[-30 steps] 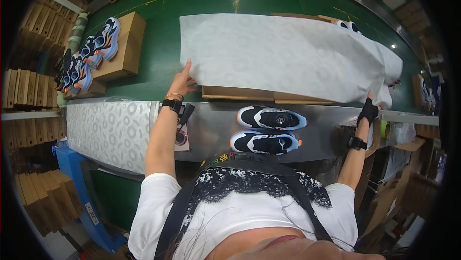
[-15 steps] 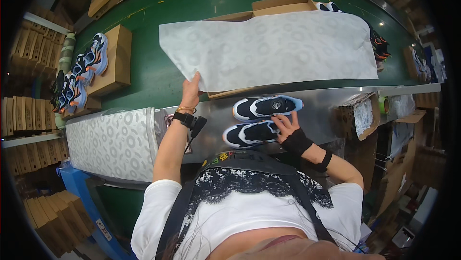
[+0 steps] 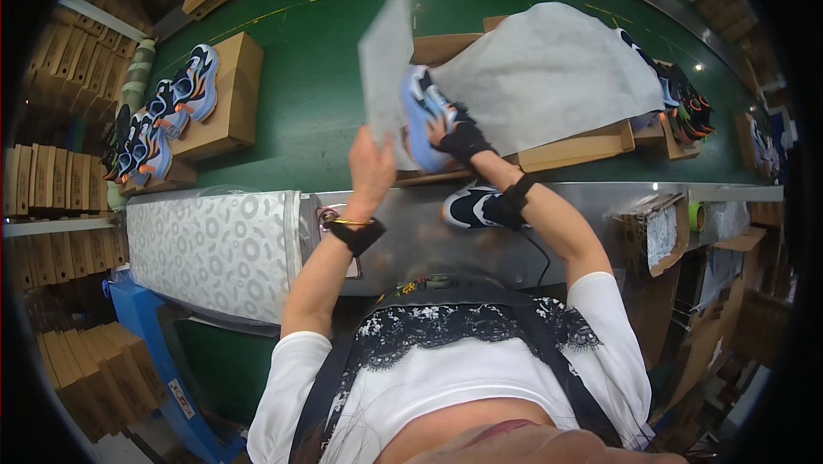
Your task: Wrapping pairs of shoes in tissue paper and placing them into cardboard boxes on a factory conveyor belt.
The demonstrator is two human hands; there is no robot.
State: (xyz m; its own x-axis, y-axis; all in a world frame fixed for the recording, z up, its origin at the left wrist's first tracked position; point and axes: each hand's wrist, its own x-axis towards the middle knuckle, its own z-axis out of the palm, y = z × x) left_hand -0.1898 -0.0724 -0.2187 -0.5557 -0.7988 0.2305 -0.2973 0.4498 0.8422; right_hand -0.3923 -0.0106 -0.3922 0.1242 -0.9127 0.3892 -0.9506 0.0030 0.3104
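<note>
My right hand (image 3: pixel 456 133), in a black wrist wrap, grips a blue, black and white sneaker (image 3: pixel 419 113), standing on its side over the left part of a sheet of white patterned wrapping paper (image 3: pixel 549 78). Beside it, my left hand (image 3: pixel 371 164) is closed on the paper's left end, which rises upright. The paper lies across an open cardboard shoe box (image 3: pixel 579 149) and hides most of its inside. A second sneaker (image 3: pixel 467 209) rests on the metal ledge below my right forearm, partly covered by it.
A stack of patterned paper (image 3: pixel 214 250) lies to the left. Several sneakers (image 3: pixel 193 91) sit on and beside a cardboard box (image 3: pixel 236 100) at the far left. More shoes (image 3: pixel 686 104) stand at the right end of the green belt (image 3: pixel 313 78). A carton (image 3: pixel 673 237) is at the right.
My right hand has lifted one sneaker from the ledge onto the paper. My left hand has moved right and folded the paper's left end upward. The other sneaker stayed on the ledge.
</note>
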